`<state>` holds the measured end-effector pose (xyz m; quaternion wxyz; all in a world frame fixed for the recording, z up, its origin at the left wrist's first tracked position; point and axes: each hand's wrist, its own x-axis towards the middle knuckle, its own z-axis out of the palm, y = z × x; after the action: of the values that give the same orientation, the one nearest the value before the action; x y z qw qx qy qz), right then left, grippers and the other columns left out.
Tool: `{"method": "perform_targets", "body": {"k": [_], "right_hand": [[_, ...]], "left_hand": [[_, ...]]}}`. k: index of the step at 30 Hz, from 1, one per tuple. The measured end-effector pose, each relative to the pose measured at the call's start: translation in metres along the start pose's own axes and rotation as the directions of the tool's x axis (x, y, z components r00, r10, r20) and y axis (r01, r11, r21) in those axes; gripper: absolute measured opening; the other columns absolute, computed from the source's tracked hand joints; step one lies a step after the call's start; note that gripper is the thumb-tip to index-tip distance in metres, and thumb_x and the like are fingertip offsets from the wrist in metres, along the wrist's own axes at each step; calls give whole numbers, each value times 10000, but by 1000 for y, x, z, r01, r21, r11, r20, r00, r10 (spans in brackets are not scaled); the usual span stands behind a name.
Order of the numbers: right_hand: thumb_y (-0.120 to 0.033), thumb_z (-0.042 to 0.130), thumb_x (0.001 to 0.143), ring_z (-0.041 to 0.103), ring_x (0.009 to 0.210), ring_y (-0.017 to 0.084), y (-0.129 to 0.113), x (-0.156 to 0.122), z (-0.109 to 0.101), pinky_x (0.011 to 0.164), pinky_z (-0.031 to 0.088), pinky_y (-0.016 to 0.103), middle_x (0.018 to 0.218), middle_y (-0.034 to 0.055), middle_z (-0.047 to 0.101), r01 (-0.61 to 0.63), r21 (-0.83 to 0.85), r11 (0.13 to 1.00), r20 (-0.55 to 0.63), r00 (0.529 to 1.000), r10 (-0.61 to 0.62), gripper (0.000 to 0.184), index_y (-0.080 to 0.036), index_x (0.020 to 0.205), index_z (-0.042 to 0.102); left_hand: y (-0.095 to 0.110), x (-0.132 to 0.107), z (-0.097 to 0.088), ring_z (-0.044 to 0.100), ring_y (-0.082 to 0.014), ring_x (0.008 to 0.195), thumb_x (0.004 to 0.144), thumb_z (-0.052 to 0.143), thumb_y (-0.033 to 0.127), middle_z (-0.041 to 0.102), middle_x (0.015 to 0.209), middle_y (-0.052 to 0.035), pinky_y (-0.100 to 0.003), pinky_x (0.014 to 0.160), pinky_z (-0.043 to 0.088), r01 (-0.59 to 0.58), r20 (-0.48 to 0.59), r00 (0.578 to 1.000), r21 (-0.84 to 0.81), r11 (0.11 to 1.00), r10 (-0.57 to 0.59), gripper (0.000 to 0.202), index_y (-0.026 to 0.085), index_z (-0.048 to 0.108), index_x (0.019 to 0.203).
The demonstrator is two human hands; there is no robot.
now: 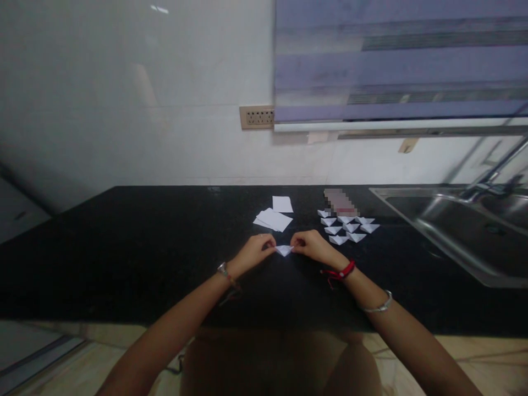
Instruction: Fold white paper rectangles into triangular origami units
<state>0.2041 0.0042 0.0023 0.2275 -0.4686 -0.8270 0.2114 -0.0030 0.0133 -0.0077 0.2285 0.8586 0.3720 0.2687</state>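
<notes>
"In the head view, what is the left hand [257, 250] doing?"

"It is pinching the left corner of a small folded white paper [284, 251] between thumb and curled fingers. The grip is nearly closed, leaving only a small gap behind the fingertips."

"And the right hand [313, 245]?"

"It is mirroring that, gripping the right corner with thumb and bent fingers, so both hands are sharing the one piece."

"Where is that piece sitting?"

"It is spanning the space between the two hands, over the black countertop [124, 258], with a point facing down toward the person. I cannot tell whether it is touching the surface."

"What is lying around the hands?"

"Just beyond them, overlapping white paper sheets [274, 219] are lying flat, with a single white square [282, 204] resting right behind. Over to the right, a cluster of boat-shaped paper folds [339, 240] is standing in loose rows, near a pinkish rectangular object [341, 202] that is showing partly pixelated."

"Anything on the wrists?"

"A red cord bracelet [347, 269] is circling the right wrist, and a silver bangle [383, 304] is sitting farther up that forearm."
</notes>
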Motion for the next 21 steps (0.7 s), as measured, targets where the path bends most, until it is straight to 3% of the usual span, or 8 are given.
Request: {"method": "perform_targets", "body": {"k": [6,13,16,21], "right_hand": [[-175,605,664,548,596,107,-10,-2,-12,556,375,188,641,16,615,0,-4,1000,-29,1000,0,78,-123,716,629],[-137,541,715,519,578,96,-12,-29,-49,551,347,189,613,3,595,56,-92,994,-90,994,-64,81,-133,682,616],[-134,531,722,509,590,103,-3,-55,-64,562,342,203,620,2,587,29,-158,987,-125,991,-49,89,-140,671,604],[-208,533,730,530,625,118,33,-107,-89,595,381,223,673,19,597,-130,-75,989,-242,964,109,86,-145,714,589]], "left_hand": [[9,0,-3,505,-116,680,759,503,235,569,742,-5,-215,623,384,-18,-29,999,10,1000,18,105,142,553,752],[44,23,-3,503,-124,671,767,483,213,573,732,-13,-223,619,385,-83,-25,996,-7,997,83,109,143,559,732],[61,42,12,506,-134,701,758,492,201,570,734,-10,-235,645,386,-181,25,983,40,983,180,85,152,555,728],[91,75,60,515,-131,733,752,483,167,572,762,-9,-226,670,386,-304,54,952,38,952,302,62,155,545,747]]}}
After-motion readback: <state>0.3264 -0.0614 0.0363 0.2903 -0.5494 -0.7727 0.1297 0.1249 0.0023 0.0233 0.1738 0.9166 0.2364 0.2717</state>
